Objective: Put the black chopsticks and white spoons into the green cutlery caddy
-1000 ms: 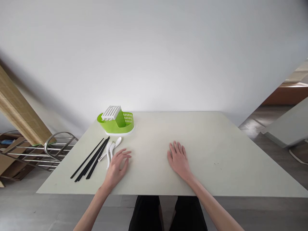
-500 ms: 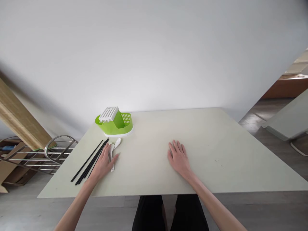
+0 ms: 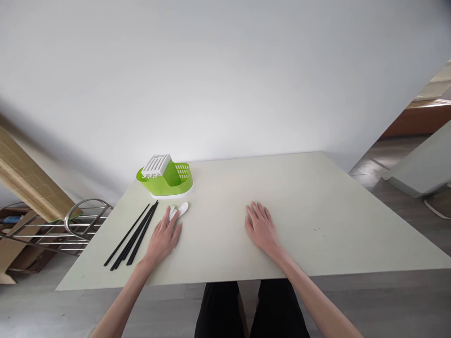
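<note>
Spoons (image 3: 183,207), white, curved, perhaps ceramic, lie partly beneath our left hand (image 3: 162,238), whose grip we cannot tell, our right hand (image 3: 262,230) resting flat, unclenched; we judge them stiff, slippery, best pinched where narrow.

The oval green plastic basket (image 3: 176,189) looked smooth, the white oval-bowled spoon (image 3: 183,208) glossy, the thin black sticks (image 3: 143,232) matt; the curved silver metal rack (image 3: 66,221) shone.

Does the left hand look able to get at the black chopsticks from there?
Likely yes: the black chopsticks lie just left of the left hand, and nothing visible blocks the way; that hand partly covers the white spoons.
</note>
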Demonstrator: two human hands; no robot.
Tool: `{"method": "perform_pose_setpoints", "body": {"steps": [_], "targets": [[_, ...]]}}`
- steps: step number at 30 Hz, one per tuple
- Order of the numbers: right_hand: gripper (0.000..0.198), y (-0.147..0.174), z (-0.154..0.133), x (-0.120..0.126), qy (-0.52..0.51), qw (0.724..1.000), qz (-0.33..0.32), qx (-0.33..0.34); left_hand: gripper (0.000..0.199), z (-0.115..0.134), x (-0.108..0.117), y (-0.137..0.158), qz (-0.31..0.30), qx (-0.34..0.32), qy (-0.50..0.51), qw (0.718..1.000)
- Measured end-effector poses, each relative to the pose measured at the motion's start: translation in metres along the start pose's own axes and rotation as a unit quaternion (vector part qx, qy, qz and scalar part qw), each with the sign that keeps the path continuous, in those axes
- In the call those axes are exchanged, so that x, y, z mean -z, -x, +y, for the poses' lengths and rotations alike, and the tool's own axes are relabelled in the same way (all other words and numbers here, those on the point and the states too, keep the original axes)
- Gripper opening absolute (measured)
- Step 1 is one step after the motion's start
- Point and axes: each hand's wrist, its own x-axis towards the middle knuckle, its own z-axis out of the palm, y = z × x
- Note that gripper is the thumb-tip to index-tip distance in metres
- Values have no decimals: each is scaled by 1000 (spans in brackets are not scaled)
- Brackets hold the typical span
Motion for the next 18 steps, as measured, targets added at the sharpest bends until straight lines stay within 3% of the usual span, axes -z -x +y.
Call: {"method": "perform_pose_setpoints", "body": {"steps": [8, 12, 18], "targets": [[58, 20, 6, 24, -55, 998, -18, 15, 54, 49, -19, -5, 29, -52, 1, 998], [59, 38, 28, 43, -75, 997, -34, -12, 55, 91, -33, -12, 36, -78, 16, 996], [60, 61, 60, 58, -79, 992, 20, -99, 58, 169, -62, -22, 55, -112, 76, 989]]}}
